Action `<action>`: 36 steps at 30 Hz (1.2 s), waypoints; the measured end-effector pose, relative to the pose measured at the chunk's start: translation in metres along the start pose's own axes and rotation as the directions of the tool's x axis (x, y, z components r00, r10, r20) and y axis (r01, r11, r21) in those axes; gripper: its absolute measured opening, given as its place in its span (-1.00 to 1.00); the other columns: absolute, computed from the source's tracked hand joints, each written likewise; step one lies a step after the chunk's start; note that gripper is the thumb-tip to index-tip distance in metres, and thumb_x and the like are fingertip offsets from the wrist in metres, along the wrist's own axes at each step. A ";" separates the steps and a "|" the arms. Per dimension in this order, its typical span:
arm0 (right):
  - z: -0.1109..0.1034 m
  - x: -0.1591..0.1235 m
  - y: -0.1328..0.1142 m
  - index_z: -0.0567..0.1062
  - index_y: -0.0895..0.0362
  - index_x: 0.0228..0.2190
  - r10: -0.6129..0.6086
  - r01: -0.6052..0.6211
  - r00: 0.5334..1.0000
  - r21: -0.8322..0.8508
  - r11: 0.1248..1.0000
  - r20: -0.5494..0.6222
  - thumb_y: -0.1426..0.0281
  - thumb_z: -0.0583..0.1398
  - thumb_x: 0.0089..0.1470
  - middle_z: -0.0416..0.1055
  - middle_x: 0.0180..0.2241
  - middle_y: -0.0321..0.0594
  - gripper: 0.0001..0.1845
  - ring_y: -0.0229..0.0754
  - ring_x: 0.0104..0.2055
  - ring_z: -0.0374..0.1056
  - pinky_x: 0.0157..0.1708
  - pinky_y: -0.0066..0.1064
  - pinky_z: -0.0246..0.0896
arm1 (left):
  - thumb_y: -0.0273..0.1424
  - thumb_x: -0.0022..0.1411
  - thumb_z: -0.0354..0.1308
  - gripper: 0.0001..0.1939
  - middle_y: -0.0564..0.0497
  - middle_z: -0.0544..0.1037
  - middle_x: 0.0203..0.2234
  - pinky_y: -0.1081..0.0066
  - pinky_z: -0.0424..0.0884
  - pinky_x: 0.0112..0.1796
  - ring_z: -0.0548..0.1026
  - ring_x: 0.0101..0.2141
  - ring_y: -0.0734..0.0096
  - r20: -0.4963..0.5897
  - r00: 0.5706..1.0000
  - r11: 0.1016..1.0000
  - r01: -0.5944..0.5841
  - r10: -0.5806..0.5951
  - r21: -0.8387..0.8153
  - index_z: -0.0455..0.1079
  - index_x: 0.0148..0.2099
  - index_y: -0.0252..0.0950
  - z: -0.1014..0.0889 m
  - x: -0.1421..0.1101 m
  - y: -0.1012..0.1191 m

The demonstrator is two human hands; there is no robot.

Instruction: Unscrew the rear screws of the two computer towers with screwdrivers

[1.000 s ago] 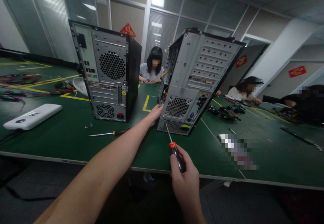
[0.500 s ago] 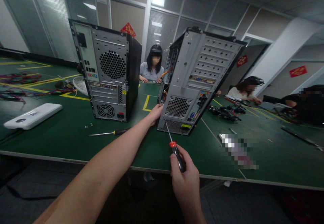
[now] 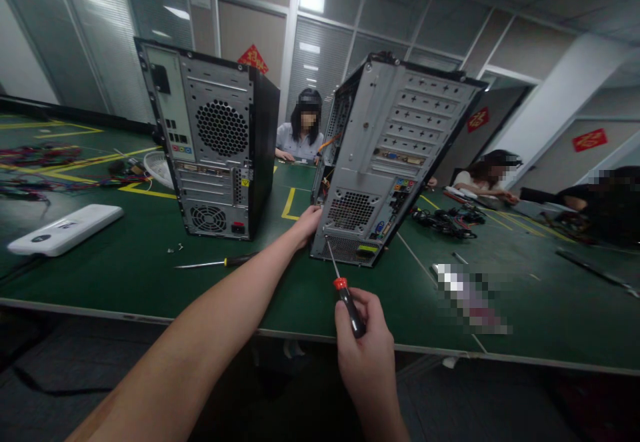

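Note:
In the head view, a grey computer case [image 3: 350,182] stands tilted on the table with its rear panel toward me and its left side open. My left hand [image 3: 306,227] grips the lower left edge of this case, and its fingertips are hidden behind the edge. A screwdriver [image 3: 353,311] with a black handle and red collar is held in my right hand [image 3: 369,345]. Its fingers wrap the handle, and the shaft points up so that the tip meets the lower left corner of the rear panel.
A second computer case [image 3: 220,142] stands left. Another screwdriver [image 3: 203,265], small screws [image 3: 176,249] and a white device [image 3: 67,229] lie nearby. Black cables [image 3: 447,221] and a pixelated object [image 3: 467,299] are right. A person [image 3: 303,129] sits opposite; others sit at right.
The fingers of my right hand have shifted slightly around the screwdriver handle. The screwdriver tip stays at the same corner. My left hand and the case have hardly moved.

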State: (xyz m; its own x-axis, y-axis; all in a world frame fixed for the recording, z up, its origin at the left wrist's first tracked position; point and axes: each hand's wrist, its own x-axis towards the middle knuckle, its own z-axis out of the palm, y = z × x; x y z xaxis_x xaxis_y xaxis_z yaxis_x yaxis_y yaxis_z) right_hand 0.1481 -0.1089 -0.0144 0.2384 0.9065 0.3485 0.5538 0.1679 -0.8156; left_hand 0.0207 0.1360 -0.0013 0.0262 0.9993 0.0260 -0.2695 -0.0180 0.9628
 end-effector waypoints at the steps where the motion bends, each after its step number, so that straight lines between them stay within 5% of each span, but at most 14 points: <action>1: -0.001 0.000 -0.003 0.42 0.09 -0.10 -0.003 0.002 1.000 -0.029 1.000 -0.021 0.18 0.20 0.19 0.51 -0.32 -0.19 -0.68 -0.11 -0.38 0.43 -0.39 -0.32 0.31 | -0.12 0.14 0.36 -0.53 -0.10 0.65 -0.28 0.24 0.46 -0.08 0.60 -0.17 0.18 0.000 1.000 1.000 -0.006 0.006 0.002 0.43 -0.01 -0.27 0.000 0.001 -0.001; 6: -0.003 -0.005 -0.017 0.33 0.06 -0.18 -0.163 0.151 0.983 -0.132 0.980 -0.084 0.40 0.20 0.05 0.37 -0.27 -0.19 -0.75 -0.11 -0.33 0.38 -0.33 -0.28 0.34 | -0.09 0.15 0.34 -0.49 -0.09 0.66 -0.27 0.26 0.46 -0.07 0.60 -0.17 0.19 0.002 1.000 1.000 -0.013 0.013 0.013 0.43 0.05 -0.27 -0.002 0.004 -0.003; 14: 0.000 -0.008 -0.022 0.40 0.10 -0.03 -0.464 0.427 0.871 -0.220 0.877 -0.161 0.43 0.15 0.26 0.34 -0.07 -0.05 -0.76 -0.04 -0.05 0.40 -0.09 -0.19 0.39 | -0.14 0.18 0.31 -0.52 -0.11 0.65 -0.25 0.23 0.48 -0.11 0.61 -0.16 0.16 0.007 1.000 1.000 0.018 -0.018 0.021 0.43 0.07 -0.27 -0.002 0.003 -0.001; 21: 0.002 -0.005 -0.017 0.46 0.09 -0.04 -0.536 0.489 0.832 -0.268 0.830 -0.142 0.42 0.17 0.30 0.40 -0.06 -0.04 -0.80 -0.05 -0.07 0.46 -0.10 -0.20 0.44 | -0.18 0.20 0.30 -0.56 -0.13 0.64 -0.21 0.23 0.48 -0.10 0.60 -0.14 0.17 0.001 1.000 1.000 0.028 -0.028 0.013 0.42 0.05 -0.28 0.000 -0.002 0.003; 28: -0.002 -0.002 -0.021 0.52 0.08 -0.16 -0.498 0.488 0.864 -0.116 0.865 -0.080 0.41 0.17 0.30 0.38 -0.01 -0.06 -0.87 -0.08 0.00 0.45 -0.03 -0.20 0.44 | -0.14 0.18 0.32 -0.54 -0.13 0.65 -0.24 0.24 0.47 -0.12 0.61 -0.19 0.18 0.014 1.000 1.000 0.009 -0.009 -0.011 0.43 0.03 -0.30 0.001 -0.006 0.005; 36: 0.002 -0.008 -0.025 0.47 0.13 -0.05 -0.490 0.466 0.868 -0.201 0.862 -0.086 0.45 0.16 0.26 0.32 -0.03 -0.02 -0.77 -0.08 -0.04 0.45 -0.07 -0.22 0.46 | -0.12 0.16 0.34 -0.51 -0.11 0.65 -0.22 0.25 0.46 -0.12 0.60 -0.17 0.19 0.005 1.000 1.000 0.024 -0.024 -0.009 0.42 0.05 -0.27 0.001 -0.006 0.006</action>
State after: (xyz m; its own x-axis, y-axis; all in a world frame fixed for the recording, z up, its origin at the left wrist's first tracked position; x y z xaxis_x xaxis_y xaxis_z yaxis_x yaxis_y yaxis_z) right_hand 0.1306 -0.1192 0.0019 0.0047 0.6709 0.7415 0.7483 0.4896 -0.4476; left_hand 0.0199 0.1298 0.0048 0.0371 0.9993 0.0045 -0.2776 0.0059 0.9607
